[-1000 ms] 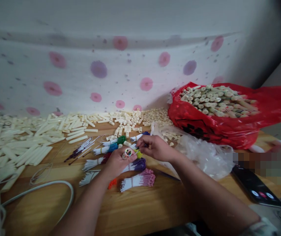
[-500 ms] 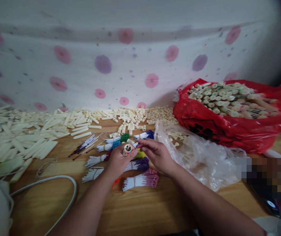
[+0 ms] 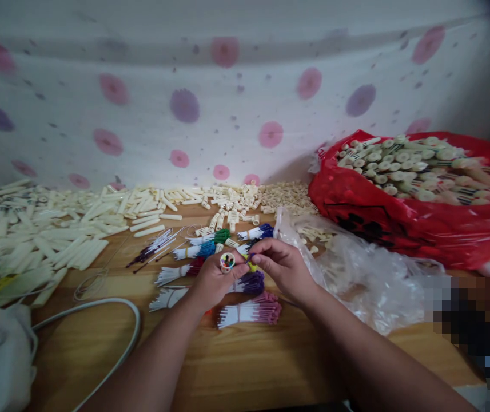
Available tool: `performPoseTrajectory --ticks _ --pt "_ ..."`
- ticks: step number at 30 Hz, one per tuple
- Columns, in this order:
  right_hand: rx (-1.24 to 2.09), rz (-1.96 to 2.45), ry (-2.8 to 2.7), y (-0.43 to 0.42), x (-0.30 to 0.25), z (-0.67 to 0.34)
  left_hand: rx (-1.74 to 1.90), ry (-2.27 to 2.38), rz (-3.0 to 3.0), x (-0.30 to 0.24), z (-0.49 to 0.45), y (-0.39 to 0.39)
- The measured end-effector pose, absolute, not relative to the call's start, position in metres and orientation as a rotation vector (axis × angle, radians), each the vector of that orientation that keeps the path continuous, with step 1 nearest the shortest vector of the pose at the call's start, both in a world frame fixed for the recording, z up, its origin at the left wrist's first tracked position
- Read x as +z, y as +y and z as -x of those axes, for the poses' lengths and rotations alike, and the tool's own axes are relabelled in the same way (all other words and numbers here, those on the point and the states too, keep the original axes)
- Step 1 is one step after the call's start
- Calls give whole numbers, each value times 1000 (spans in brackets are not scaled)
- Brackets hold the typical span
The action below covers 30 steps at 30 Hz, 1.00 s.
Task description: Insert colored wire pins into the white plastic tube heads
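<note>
Multicolour pen barrel (image 3: 227, 262) above wooden table (image 3: 236, 366), left of and beyond pink-ended refill bundle (image 3: 250, 310); left hand (image 3: 215, 281) wraps it, right hand (image 3: 284, 269) pinches purple-ended refill (image 3: 250, 258) just beside. Barrel likely light, stiff, smooth (perhaps slick); best gripped round sides, leaving open end clear.

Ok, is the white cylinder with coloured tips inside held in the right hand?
No, the left hand holds the white cylinder, while the right hand pinches a small purple piece beside it.

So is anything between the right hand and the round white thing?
Yes: the fingertips of the left hand, holding the round white thing, and a small purple bit in the right hand. Nothing else visible.
</note>
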State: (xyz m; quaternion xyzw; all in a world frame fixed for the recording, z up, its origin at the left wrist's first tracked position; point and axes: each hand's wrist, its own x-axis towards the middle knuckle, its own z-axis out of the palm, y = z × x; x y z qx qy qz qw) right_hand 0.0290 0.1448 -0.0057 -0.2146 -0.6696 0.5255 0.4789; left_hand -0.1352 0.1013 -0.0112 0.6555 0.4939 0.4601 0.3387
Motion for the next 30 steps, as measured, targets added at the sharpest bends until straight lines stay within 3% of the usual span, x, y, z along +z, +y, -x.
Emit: performPoseTrajectory --ticks 6,16,24,30 --pt "1028 547 -1759 142 4 -40 1317 1386 -1874 -9 137 101" --pt "450 343 -1363 111 42 -61 1507 1371 -2197 -7 146 99" --pt "360 277 -1825 94 61 -63 1553 1337 -2225 -12 141 103" --pt "272 242 -1843 93 60 -54 1503 1408 -2218 -8 138 100"
